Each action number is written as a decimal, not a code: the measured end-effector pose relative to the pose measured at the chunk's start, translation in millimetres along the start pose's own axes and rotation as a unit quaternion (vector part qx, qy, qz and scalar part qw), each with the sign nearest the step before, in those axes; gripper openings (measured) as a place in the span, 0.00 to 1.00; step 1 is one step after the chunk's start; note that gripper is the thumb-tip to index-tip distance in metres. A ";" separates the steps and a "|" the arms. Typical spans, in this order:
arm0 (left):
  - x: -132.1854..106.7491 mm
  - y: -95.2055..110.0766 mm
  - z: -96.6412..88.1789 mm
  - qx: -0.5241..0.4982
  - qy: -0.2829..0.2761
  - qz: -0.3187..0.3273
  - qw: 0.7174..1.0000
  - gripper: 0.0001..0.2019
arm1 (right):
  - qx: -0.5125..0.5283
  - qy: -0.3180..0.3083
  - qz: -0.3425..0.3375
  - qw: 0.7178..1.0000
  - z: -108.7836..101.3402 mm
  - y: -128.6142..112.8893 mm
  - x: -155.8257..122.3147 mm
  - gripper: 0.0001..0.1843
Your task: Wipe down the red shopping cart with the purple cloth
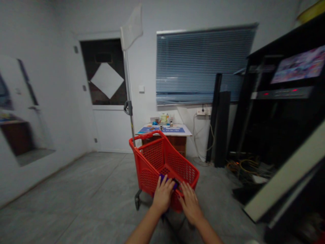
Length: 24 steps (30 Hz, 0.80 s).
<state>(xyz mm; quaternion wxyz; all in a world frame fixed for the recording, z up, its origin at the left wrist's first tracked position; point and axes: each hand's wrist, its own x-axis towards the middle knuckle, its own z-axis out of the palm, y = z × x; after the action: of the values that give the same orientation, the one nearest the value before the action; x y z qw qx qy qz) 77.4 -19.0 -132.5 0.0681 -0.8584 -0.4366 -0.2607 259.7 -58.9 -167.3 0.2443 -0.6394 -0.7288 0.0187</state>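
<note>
In the head view, we take the red cart (pixel 148 179) as landmark. A purple item (pixel 175 185) sits at the cart's near end. Our left hand (pixel 164 195) lies over this item, fingers extended; our right hand (pixel 189 201) is beside it, fingers likewise extended. We cannot tell whether either hand grasps. A pole (pixel 128 78) rises at the cart's far left corner; a desk (pixel 188 131) stands behind the cart.
</note>
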 end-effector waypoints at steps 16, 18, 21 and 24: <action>-12.1 -16.1 -16.5 -0.020 -0.018 0.011 1.000 0.19 | 0.007 0.024 -0.040 0.999 18.2 -21.9 0.2 0.35; -10.2 -23.6 -18.3 -0.010 -0.019 0.004 1.000 0.19 | 0.001 0.019 -0.039 0.999 17.3 -23.1 0.2 0.34; -7.3 -31.1 -18.7 0.008 -0.008 -0.015 1.000 0.19 | -0.006 0.005 -0.035 0.999 15.0 -25.5 0.3 0.34; -9.2 -25.5 -15.8 0.001 -0.008 -0.002 1.000 0.19 | -0.007 -0.004 -0.031 0.999 11.6 -27.5 1.7 0.35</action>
<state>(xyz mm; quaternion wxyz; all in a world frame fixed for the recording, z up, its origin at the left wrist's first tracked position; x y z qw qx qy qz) 46.8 -15.4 -126.5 0.0648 -0.8595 -0.4394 -0.2531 229.8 -59.0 -167.5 0.2371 -0.6183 -0.7493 0.0088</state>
